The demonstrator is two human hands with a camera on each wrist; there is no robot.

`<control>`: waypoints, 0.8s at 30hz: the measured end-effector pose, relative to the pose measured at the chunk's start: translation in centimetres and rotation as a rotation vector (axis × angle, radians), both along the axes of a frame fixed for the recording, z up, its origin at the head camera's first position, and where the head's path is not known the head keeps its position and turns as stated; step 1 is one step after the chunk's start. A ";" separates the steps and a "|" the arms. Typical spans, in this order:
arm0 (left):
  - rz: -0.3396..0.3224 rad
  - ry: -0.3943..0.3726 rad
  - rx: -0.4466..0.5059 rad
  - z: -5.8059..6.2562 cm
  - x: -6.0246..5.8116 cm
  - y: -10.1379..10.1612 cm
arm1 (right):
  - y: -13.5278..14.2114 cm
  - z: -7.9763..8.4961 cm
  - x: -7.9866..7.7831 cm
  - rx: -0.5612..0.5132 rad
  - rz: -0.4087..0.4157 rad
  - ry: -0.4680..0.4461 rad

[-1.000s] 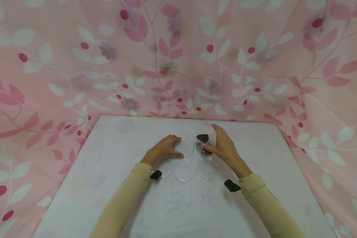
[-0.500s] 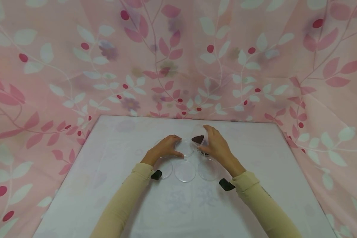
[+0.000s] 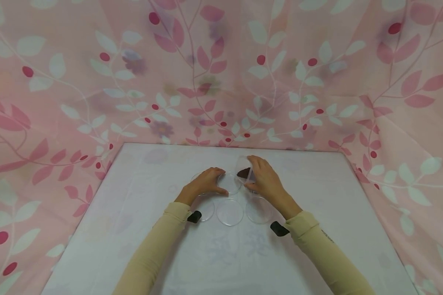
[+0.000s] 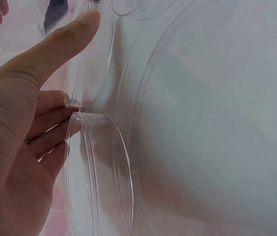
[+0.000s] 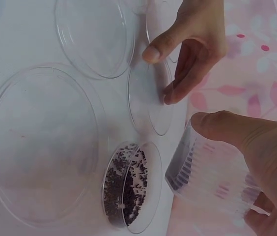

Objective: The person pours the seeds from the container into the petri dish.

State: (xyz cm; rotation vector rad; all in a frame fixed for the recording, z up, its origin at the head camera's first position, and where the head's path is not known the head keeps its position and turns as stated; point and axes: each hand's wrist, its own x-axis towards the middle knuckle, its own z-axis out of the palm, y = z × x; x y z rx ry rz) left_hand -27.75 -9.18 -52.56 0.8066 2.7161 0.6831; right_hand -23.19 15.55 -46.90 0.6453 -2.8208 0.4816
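Note:
My left hand (image 3: 205,182) holds the back middle petri dish (image 3: 231,183) by its rim, thumb on the near side and fingers on the far side. In the left wrist view the left hand (image 4: 25,113) has its thumb at the clear wall of that dish. My right hand (image 3: 267,180) grips a clear plastic cup (image 5: 217,172), tilted to the left, with dark granules (image 3: 244,173) inside. The cup's mouth is above and close to the middle dish. Behind the right hand, a petri dish (image 5: 151,196) with dark granules (image 5: 121,187) scattered over its bottom stands on the table.
Along the front lie three clear petri dishes: a left one (image 3: 206,208), a middle one (image 3: 230,212) and a right one (image 3: 258,210). Another dish (image 3: 195,177) is mostly hidden behind the left hand. A white cloth covers the table (image 3: 170,262); a pink floral curtain (image 3: 221,73) surrounds it.
My right hand has moved left with the cup, from above the back right dish toward the middle one, and tilted it further. My left hand has stayed put.

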 end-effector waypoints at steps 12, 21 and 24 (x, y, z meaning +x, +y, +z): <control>0.014 -0.023 0.019 0.0 -0.1 0.0 | -0.5 -0.2 0.2 0.093 0.023 0.017; 0.011 -0.017 0.013 -0.3 -0.3 0.1 | -0.9 -0.5 0.5 0.150 0.057 0.096; 0.010 -0.015 0.009 -0.4 -0.4 0.1 | -0.9 -0.6 0.5 0.169 0.061 0.102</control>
